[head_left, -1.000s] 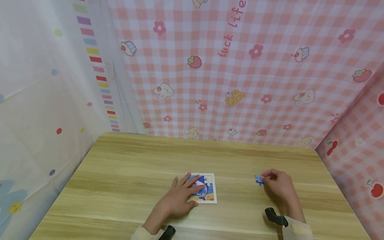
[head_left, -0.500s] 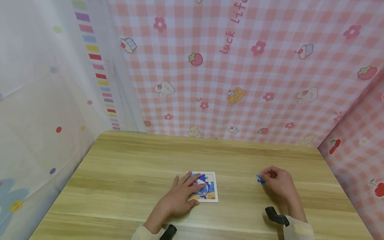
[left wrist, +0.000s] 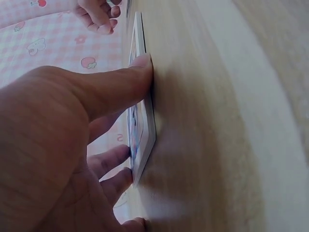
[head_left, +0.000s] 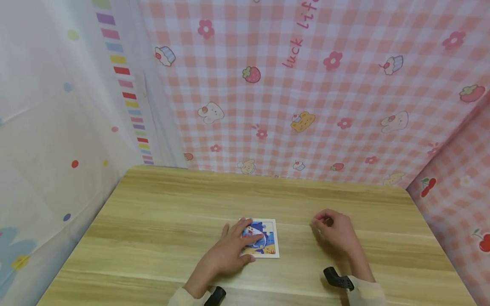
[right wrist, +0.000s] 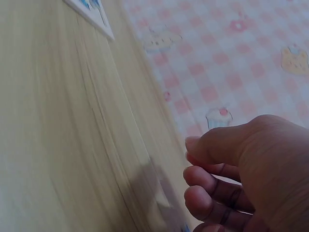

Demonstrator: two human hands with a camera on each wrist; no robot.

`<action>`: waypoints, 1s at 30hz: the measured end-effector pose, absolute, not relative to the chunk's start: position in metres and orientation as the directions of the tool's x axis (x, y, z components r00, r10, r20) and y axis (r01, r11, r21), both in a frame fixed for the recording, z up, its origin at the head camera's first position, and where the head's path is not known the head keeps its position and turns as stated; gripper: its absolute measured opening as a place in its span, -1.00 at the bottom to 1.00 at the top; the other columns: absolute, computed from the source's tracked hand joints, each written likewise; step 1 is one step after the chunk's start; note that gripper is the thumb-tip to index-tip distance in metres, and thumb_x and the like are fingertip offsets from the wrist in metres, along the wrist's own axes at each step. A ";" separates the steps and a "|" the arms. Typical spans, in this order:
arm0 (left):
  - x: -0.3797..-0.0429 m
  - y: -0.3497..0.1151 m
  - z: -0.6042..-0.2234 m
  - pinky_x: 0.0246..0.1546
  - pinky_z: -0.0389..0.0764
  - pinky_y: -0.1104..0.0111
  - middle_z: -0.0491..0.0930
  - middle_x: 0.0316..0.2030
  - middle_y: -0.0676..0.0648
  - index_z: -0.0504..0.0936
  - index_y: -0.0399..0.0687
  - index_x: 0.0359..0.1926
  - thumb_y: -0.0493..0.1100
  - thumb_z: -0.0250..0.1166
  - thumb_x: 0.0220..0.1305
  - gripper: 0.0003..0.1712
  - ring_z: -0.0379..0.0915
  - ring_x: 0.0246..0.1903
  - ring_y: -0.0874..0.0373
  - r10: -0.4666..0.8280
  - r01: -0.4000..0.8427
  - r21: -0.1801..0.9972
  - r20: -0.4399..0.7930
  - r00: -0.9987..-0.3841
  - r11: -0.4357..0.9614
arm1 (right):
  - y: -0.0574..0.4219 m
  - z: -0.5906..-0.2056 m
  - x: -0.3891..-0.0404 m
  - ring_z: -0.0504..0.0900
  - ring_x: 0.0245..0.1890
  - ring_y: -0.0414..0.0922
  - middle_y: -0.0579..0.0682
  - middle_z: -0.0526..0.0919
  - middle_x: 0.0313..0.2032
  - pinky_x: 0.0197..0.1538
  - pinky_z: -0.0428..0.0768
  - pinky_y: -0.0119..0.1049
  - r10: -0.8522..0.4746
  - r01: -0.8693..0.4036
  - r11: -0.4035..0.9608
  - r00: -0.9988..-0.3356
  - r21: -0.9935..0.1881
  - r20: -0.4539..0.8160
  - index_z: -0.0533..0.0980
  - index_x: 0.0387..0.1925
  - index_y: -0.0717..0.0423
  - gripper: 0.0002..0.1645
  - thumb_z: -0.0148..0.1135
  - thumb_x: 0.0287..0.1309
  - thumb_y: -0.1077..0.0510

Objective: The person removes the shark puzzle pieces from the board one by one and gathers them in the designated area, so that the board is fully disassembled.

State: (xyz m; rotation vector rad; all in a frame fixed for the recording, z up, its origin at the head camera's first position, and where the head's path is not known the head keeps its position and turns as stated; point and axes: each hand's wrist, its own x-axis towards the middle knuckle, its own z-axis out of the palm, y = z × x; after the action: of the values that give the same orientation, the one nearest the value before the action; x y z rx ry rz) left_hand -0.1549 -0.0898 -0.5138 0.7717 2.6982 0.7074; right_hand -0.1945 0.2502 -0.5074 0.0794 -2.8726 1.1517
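Sleeves (head_left: 366,294) come in from the near side, a black wrist mount (head_left: 338,279) on each. Left hand (head_left: 226,253) rests, fingers spread, across the left part of the puzzle board (head_left: 276,241), thumb (left wrist: 137,77) against its near edge; reads as steadying, not clamping. Right hand (head_left: 337,229) stands right of the board, well apart from it, with tabletop between. Its fingers are curled, thumb and index tips close together; cannot tell whether anything is pinched there. Blue fleck (right wrist: 186,228) shows below the lower fingers at the right wrist view's bottom border; held or lying loose, cannot tell.

Key relation: board lies left of the right hand at about the same depth, and under the left hand, which is the nearer. Board looks roughly square, so no evident long axis. Its uncovered right side faces the right hand; a pale jagged patch toward the far right seems an unfilled spot. Beyond, wood-grain table (head_left: 294,199) runs back to pink checked curtain (head_left: 237,97).
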 end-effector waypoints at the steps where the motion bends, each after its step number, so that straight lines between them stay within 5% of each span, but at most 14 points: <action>1: -0.155 -0.090 -0.513 0.60 -0.21 -0.24 -0.01 0.64 -0.05 0.38 0.41 0.49 0.07 0.33 0.37 -0.30 -0.23 0.65 -0.08 0.549 0.430 0.512 -0.100 -0.830 0.744 | 0.246 -0.507 -0.194 0.53 -0.44 -0.21 -0.02 0.66 -0.43 -0.43 0.52 -0.43 -0.034 -0.065 0.715 -0.998 -0.696 0.058 0.66 -0.26 0.09 -0.92 0.34 0.31 0.15; 30: -0.157 -0.093 -0.512 0.60 -0.21 -0.22 0.01 0.64 -0.05 0.40 0.41 0.48 0.10 0.32 0.37 -0.32 -0.21 0.65 -0.09 0.556 0.434 0.524 -0.094 -0.826 0.733 | 0.138 -0.516 -0.185 0.57 -0.38 -0.25 -0.13 0.66 -0.36 -0.29 0.58 -0.48 -0.194 -0.156 0.614 -0.980 -0.774 0.044 0.65 -0.18 0.04 -0.88 0.39 0.25 0.26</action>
State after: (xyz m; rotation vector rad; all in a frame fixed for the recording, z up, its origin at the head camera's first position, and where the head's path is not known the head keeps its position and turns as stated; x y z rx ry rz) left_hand -0.1570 -0.0928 -0.5123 0.7820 2.6915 0.7236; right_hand -0.1846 0.1377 -0.5160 0.3112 -2.8619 1.3647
